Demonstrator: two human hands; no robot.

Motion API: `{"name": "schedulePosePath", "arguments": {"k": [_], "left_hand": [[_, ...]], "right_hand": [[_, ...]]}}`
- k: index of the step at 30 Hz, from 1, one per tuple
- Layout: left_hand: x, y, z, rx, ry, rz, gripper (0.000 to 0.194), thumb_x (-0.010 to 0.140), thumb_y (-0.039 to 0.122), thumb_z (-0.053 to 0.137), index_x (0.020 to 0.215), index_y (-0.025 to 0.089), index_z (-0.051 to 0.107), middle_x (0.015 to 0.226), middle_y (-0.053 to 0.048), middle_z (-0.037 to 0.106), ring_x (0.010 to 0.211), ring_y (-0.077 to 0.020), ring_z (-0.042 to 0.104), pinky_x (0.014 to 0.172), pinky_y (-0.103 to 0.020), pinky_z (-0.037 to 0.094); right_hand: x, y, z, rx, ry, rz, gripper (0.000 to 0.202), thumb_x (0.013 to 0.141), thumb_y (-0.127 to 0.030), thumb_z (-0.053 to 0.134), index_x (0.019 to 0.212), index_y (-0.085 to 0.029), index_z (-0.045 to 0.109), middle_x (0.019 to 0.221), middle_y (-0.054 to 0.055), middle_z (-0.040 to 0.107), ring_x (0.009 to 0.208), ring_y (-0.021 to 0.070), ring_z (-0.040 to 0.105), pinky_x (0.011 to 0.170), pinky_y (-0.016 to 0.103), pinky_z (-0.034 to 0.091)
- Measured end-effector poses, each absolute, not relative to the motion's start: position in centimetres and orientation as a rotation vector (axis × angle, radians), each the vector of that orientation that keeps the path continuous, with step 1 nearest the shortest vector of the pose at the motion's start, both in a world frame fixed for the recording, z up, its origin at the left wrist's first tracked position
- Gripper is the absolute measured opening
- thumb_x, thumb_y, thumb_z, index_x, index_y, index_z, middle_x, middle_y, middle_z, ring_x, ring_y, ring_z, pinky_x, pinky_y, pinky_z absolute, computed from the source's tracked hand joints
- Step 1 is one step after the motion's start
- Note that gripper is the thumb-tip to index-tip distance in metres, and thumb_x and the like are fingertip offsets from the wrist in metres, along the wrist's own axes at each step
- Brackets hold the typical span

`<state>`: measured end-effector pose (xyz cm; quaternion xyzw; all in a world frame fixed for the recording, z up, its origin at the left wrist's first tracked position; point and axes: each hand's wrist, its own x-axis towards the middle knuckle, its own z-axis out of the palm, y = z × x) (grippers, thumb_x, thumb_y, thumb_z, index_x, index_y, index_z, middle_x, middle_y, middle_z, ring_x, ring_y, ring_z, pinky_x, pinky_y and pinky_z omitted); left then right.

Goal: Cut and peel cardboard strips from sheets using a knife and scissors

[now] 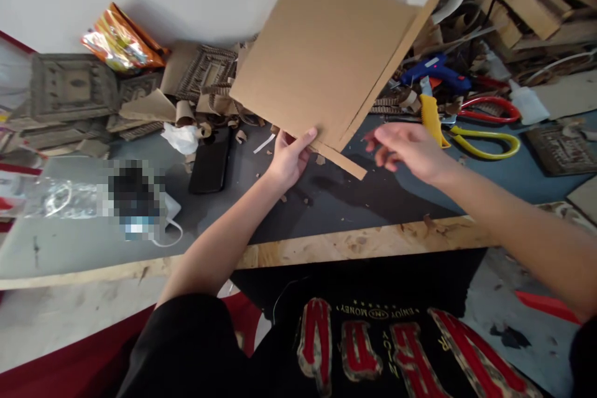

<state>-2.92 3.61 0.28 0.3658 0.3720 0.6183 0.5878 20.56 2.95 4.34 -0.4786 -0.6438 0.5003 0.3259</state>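
Observation:
A flat brown cardboard sheet (326, 53) is tilted up above the table, gripped at its lower edge by my left hand (288, 161). The thumb lies on its front face, while the other fingers are mostly hidden behind. A narrow cardboard strip (345, 161) sticks out from the sheet's bottom corner, and a long flap (396, 56) runs along its right edge. Just right of that corner hovers my right hand (408, 148), slightly blurred, its fingers loosely bent and apart with nothing visible in them. Behind it lies a yellow-handled cutter (433, 118).
Yellow-handled pliers (487, 146), red-handled pliers (492, 109), a blue glue gun (436, 71) and a white bottle (529, 102) lie at right. A black phone (209, 161) is on the left. Cardboard scraps and carved-looking panels (74, 84) crowd the back. A wooden edge (354, 242) borders the table.

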Motion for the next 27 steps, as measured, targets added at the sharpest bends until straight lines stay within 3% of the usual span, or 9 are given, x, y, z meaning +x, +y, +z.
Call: {"name": "schedulePosePath", "arguments": {"k": [2,6,12,17,23,27], "left_hand": [[-2.4,3.1,0.4,0.845,0.853,1.41,0.049,0.058,0.033,0.089,0.098,0.021,0.064,0.102,-0.006,0.074,0.106,-0.0244,0.069,0.096,-0.036,0.056],[-2.0,2.6,0.1,0.817,0.869,1.339,0.055,0.056,0.031,0.089,0.104,0.019,0.065,0.099,-0.007,0.074,0.102,-0.0247,0.07,0.094,-0.038,0.056],[-1.3,1.8,0.2,0.818,0.844,1.217,0.064,0.054,0.028,0.09,0.112,0.018,0.065,0.1,-0.007,0.074,0.107,-0.0289,0.068,0.099,-0.045,0.054],[-0.6,1.5,0.2,0.796,0.866,1.251,0.056,0.06,0.028,0.088,0.111,0.018,0.066,0.107,-0.007,0.074,0.118,-0.0298,0.063,0.107,-0.046,0.048],[-0.5,1.7,-0.2,0.743,0.857,1.244,0.04,0.063,0.028,0.086,0.098,0.016,0.071,0.107,-0.008,0.074,0.115,-0.0296,0.065,0.105,-0.046,0.05],[-0.5,1.6,-0.2,0.74,0.878,1.261,0.043,0.061,0.029,0.087,0.098,0.015,0.071,0.107,-0.009,0.074,0.118,-0.0303,0.064,0.107,-0.046,0.048]], "right_hand": [[18.8,2.9,4.3,-1.093,-1.631,1.536,0.052,0.079,-0.069,0.062,0.081,-0.017,0.061,0.083,0.008,0.065,0.054,0.0114,0.057,0.04,0.024,0.039],[17.4,3.1,3.5,-1.054,-1.704,1.43,0.052,0.083,-0.068,0.057,0.069,-0.018,0.057,0.06,0.0,0.055,0.046,0.0071,0.046,0.04,0.023,0.033],[17.7,2.9,2.0,-1.1,-1.839,1.341,0.059,0.082,-0.073,0.051,0.062,-0.018,0.052,0.051,-0.002,0.049,0.046,0.0075,0.042,0.044,0.024,0.029],[17.7,3.3,1.3,-1.074,-1.842,1.333,0.058,0.083,-0.072,0.051,0.063,-0.018,0.052,0.054,-0.002,0.048,0.048,0.0074,0.04,0.046,0.025,0.028],[17.7,3.5,0.7,-1.024,-1.767,1.327,0.058,0.083,-0.071,0.053,0.059,-0.018,0.049,0.054,-0.003,0.045,0.05,0.0074,0.04,0.05,0.026,0.029],[17.6,3.4,0.8,-1.062,-1.781,1.296,0.06,0.081,-0.073,0.053,0.059,-0.018,0.051,0.054,-0.003,0.046,0.05,0.0078,0.04,0.05,0.026,0.029]]}}
